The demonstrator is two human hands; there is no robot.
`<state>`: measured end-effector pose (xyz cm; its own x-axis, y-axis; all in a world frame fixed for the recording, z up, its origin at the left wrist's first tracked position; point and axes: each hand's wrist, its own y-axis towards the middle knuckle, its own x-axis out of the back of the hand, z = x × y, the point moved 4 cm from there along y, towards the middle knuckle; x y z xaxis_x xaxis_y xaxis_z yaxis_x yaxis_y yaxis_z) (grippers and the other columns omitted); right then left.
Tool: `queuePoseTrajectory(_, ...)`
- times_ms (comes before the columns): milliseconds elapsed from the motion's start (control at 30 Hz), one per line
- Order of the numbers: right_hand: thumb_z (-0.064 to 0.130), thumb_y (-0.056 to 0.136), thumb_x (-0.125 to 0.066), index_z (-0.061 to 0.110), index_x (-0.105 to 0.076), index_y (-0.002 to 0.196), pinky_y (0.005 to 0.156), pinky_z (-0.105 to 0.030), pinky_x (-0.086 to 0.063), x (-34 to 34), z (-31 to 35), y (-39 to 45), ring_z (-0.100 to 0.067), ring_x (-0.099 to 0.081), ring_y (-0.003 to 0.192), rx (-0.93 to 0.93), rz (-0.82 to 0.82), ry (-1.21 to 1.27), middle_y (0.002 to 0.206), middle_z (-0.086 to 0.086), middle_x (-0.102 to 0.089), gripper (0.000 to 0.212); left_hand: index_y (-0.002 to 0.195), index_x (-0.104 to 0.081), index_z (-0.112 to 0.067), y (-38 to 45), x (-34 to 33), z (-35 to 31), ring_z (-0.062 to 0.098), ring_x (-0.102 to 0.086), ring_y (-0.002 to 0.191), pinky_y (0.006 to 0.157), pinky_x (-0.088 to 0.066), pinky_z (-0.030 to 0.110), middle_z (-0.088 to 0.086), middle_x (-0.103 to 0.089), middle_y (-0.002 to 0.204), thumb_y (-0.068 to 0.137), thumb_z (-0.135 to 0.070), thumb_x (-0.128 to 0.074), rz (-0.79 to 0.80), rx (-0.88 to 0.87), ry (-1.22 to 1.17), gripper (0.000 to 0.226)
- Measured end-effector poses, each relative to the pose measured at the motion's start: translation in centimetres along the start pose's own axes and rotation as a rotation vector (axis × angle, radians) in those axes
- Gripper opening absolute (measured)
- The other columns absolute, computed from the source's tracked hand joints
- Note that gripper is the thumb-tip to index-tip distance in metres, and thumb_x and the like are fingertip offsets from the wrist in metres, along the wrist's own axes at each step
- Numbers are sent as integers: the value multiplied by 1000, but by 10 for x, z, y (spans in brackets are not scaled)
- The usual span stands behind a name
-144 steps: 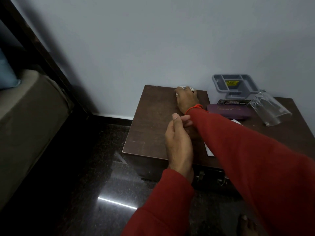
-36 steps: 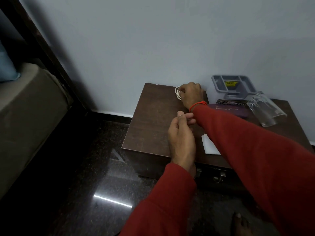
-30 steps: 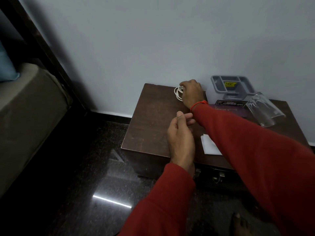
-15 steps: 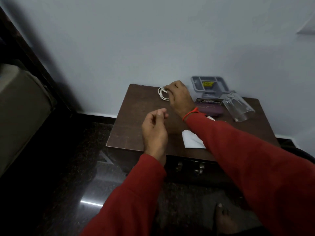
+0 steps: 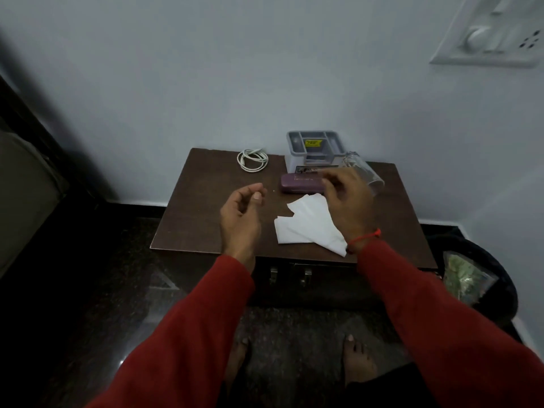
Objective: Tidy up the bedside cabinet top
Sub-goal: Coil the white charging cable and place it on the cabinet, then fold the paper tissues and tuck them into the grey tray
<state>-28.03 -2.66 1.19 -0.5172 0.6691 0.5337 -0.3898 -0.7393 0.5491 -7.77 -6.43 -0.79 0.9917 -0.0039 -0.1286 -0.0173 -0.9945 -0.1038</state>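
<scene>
A coiled white cable [image 5: 252, 160] lies at the back left of the dark brown cabinet top [image 5: 200, 207], with no hand on it. White tissue paper [image 5: 306, 223] lies near the front middle. Behind it sit a purple case [image 5: 300, 183], a grey organiser tray [image 5: 315, 145] against the wall, and a clear glass [image 5: 363, 173] lying on its side. My left hand [image 5: 241, 213] hovers over the cabinet with loosely curled fingers, holding nothing. My right hand [image 5: 346, 201] hovers blurred over the tissue and the case, fingers relaxed and empty.
A dark bin [image 5: 477, 278] with a plastic bag in it stands right of the cabinet. A bed [image 5: 23, 195] with a dark frame is at the far left. A switch panel [image 5: 497, 30] is on the wall. My bare feet [image 5: 357, 360] stand on the dark floor.
My right hand has let go of the coiled cable at the back left and drawn back to the right, over the tissue. My left hand opened slightly. The view shifted right.
</scene>
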Motion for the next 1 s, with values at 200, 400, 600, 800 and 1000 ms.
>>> queuePoseTrajectory(200,2,90,-61,10,-73,107,80,-18,-53,13,-36,-6,-9,-63,86,-149,-50,44,104,-6,-69,22,103,-69,-27,-4,-14,13,23,-70,112,93,-55,37,2,-75,109,102,-8,-56,31,35,18,23)
queuePoseTrajectory(400,6,89,-66,8,-70,113,87,-29,-53,-1,-56,-9,-10,-59,87,-260,46,15,107,-8,-65,24,106,-67,-26,1,-30,25,18,-68,105,80,-55,35,-1,-74,107,102,-3,-54,94,87,43,27)
queuePoseTrajectory(600,36,85,-74,19,-66,121,103,-42,-40,-25,-82,-21,-32,-56,114,-287,399,-210,118,-11,-61,41,112,-65,-24,-4,-43,35,11,-63,95,72,-48,29,7,-76,112,100,-9,-57,156,169,110,20)
queuePoseTrajectory(800,41,87,-70,23,-65,125,105,-41,-38,-20,-78,-25,-29,-47,119,-295,466,-265,125,-8,-56,42,107,-66,-30,-2,-44,40,13,-63,99,68,-47,29,-5,-75,105,101,-11,-58,156,170,132,21)
queuePoseTrajectory(1000,16,85,-72,16,-70,103,92,-35,-49,10,-82,-9,-18,-57,92,-488,59,10,104,-8,-58,19,107,-67,-27,-6,-42,38,13,-62,96,74,-49,33,-6,-73,98,101,-13,-60,152,150,118,17)
